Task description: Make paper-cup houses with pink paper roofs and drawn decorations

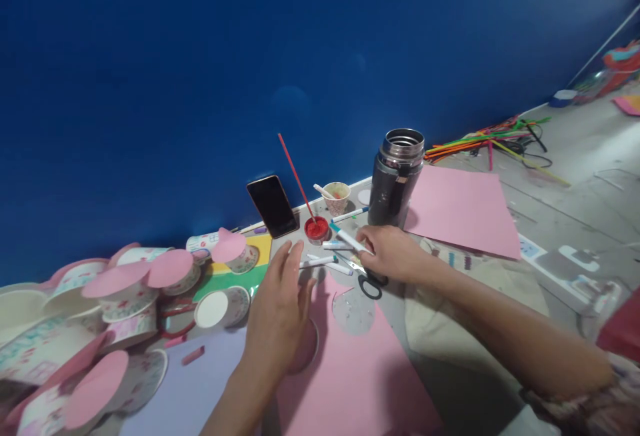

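My right hand [395, 253] pinches a white marker with a teal tip [346, 236] above the table. Below it lie scissors [370, 286] with black handles and several more white markers [330, 268]. My left hand [277, 313] has its fingers stretched out and apart, left of the markers. Partly hidden behind that hand is a round, pinkish cup-like shape [309, 349]; whether the hand touches it I cannot tell. A pink paper sheet [360, 369] with a round cutout lies between my arms.
Paper cups with pink paper discs [120, 279] crowd the left. At the wall stand a phone [273, 206], a red paint pot [317, 229] with a stick, a small paper cup [337, 199] and an uncapped flask [395, 179]. Another pink sheet [460, 209] lies right.
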`<state>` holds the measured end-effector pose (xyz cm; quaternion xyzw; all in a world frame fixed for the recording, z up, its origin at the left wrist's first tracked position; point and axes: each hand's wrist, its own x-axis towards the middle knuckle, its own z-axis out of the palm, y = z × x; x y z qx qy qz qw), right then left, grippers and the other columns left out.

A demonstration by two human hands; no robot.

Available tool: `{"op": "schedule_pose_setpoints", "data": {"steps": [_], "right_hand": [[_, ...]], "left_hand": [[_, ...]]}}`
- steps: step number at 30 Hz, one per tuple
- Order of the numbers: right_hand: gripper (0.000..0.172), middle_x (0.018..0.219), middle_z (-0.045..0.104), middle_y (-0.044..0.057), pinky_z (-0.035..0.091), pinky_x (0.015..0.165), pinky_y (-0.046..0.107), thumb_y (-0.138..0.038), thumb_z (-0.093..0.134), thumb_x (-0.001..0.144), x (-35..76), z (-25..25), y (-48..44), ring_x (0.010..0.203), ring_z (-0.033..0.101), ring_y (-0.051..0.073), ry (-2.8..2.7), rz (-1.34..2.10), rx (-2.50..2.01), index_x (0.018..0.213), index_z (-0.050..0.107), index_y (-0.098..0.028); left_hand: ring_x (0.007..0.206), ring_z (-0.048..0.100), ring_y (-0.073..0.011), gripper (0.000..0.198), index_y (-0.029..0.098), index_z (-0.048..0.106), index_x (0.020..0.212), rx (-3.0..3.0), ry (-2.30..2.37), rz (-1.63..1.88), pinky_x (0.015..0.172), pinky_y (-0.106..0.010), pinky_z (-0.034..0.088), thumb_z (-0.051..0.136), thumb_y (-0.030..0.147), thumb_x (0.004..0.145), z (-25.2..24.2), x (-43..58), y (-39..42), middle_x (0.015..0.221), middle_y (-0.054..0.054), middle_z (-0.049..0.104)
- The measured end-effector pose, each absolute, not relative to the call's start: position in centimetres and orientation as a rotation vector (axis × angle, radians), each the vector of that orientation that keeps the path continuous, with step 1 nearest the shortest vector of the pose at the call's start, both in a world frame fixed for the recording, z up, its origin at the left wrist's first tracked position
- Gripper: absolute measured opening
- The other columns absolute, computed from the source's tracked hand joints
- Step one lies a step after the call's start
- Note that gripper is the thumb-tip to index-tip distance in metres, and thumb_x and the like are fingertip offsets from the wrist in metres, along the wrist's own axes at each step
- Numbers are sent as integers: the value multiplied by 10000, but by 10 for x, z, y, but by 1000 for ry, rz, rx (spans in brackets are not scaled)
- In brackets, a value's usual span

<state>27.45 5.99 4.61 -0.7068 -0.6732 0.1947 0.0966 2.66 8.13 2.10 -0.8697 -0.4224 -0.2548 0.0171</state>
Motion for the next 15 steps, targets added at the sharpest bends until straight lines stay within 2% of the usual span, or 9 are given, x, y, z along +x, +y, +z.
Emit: {"op": "schedule_pose_setpoints", "data": {"steps": [2, 3, 4, 6, 7, 9, 12, 15], "right_hand": [[267, 845, 755, 16, 419, 643, 239, -175, 565, 871, 271, 56, 49, 725, 663, 158, -2052, 724, -1861, 1075, 735, -203], [269, 789, 727, -10, 409, 624, 225, -154, 577, 840, 270, 60, 45, 681, 626, 135, -2073, 826, -1704, 1041, 748, -207], [280, 746, 697, -26, 399, 608, 218, -132, 586, 808, 269, 62, 41, 647, 589, 121, -2086, 918, -1558, 1020, 755, -202], [283, 714, 664, -29, 390, 607, 224, -121, 595, 791, 267, 65, 36, 626, 548, 117, -2118, 1044, -1357, 1011, 760, -184], [252, 735, 674, -18, 396, 630, 235, -143, 597, 823, 266, 65, 35, 650, 557, 125, -2163, 1058, -1320, 1012, 759, -181], [206, 828, 721, 27, 415, 704, 274, -229, 561, 940, 261, 64, 34, 742, 601, 160, -2305, 1024, -1315, 1012, 747, -179], [347, 894, 748, 75, 411, 735, 326, -347, 425, 1073, 252, 62, 32, 789, 622, 203, -2528, 957, -1350, 994, 716, -175], [342, 868, 740, 59, 404, 696, 322, -354, 420, 1086, 253, 60, 29, 738, 605, 194, -2663, 1006, -1235, 999, 704, -186]], "left_hand": [[1437, 539, -391, 565, 169, 394, 1553, -2656, -1237, -742, 986, -503, 574, 533, 173, 1005, 27, 26, 78, 1606, -237, 472], [1402, 570, -387, 543, 176, 430, 1523, -2661, -1181, -677, 956, -487, 577, 540, 142, 992, 30, 23, 76, 1565, -232, 518], [1301, 644, -365, 487, 187, 494, 1459, -2678, -1125, -585, 901, -457, 582, 543, 111, 980, 32, 19, 74, 1459, -206, 617], [965, 747, -291, 349, 209, 615, 1260, -2726, -1036, -381, 762, -391, 563, 533, 55, 957, 35, 12, 69, 1117, -110, 760], [816, 737, -259, 301, 213, 644, 1158, -2748, -1014, -287, 705, -368, 539, 523, 35, 948, 36, 10, 65, 964, -65, 762], [669, 693, -232, 237, 214, 655, 995, -2784, -1005, -158, 644, -350, 494, 518, 28, 939, 37, 13, 57, 799, -21, 724], [614, 668, -230, 199, 217, 609, 828, -2840, -998, -67, 608, -347, 457, 540, 72, 944, 38, 23, 44, 679, -6, 666], [589, 656, -226, 202, 226, 585, 782, -2912, -940, -76, 585, -350, 440, 545, 116, 947, 43, 9, 35, 671, -13, 668]]}}
